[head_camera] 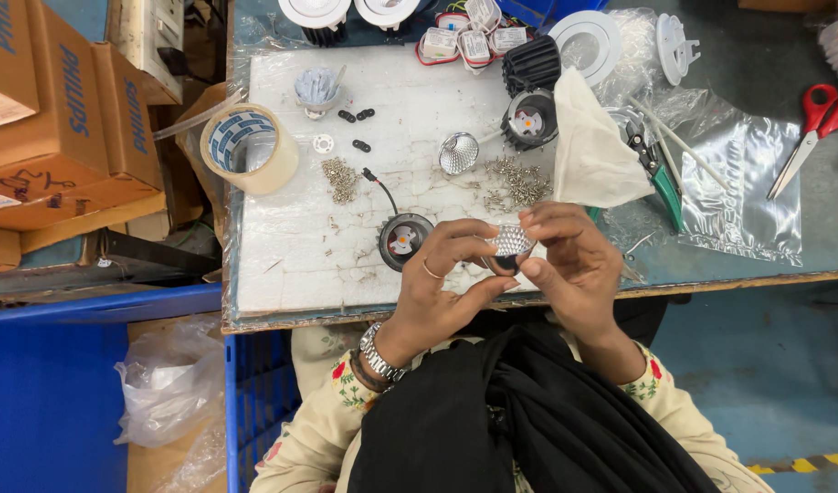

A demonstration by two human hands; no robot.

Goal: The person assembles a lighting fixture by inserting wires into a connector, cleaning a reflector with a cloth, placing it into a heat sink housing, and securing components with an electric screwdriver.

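Two hands, the left hand [442, 283] and the right hand [569, 265], hold one faceted silver reflector [510, 241] together. A second reflector [458, 152] lies farther on the surface [291, 265]. I count three black finned housings: one near [403, 239], two far [529, 119] [532, 64]. There is one tape roll [249, 148] at the left, one pair of red scissors [813, 128] at the right, one green cutter [656, 173], two screw heaps [341, 179] [515, 183] and one white cloth [592, 146].

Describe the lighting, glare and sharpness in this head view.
Head view: even overhead light, soft shadows; glare on the clear plastic bag and on the faceted reflector held between left hand and right hand; the bench is sharp, with slight bending at the frame edges.
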